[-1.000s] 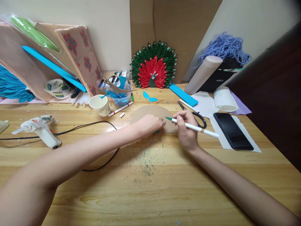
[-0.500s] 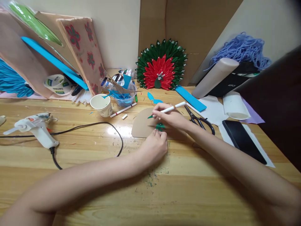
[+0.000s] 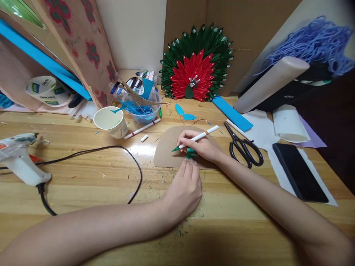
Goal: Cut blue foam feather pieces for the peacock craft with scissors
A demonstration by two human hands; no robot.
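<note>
- The right hand [image 3: 201, 147] is closed round a white marker [image 3: 197, 138] with a green tip, the tip pointing left just above a brown card [image 3: 166, 153] lying flat on the wooden table [image 3: 111, 221].
- The left hand [image 3: 185, 188] has its fingers bent, the tips pressed on a small green piece [image 3: 190, 152] on the card's near edge; whether it pinches the piece or only pins it down is hard to tell.
- Black scissors [image 3: 244, 147] lie just right of the card, a dark phone [image 3: 299, 171] on white paper beyond them.
- A paper cup [image 3: 110, 123] stands to the left, pale inside with tiny specks.
- A clear plastic bowl [image 3: 142, 107] behind it holds blue paper scraps.
- A glue gun [image 3: 16, 157] lies far left, its black cord [image 3: 119, 149] looping toward the card.
</note>
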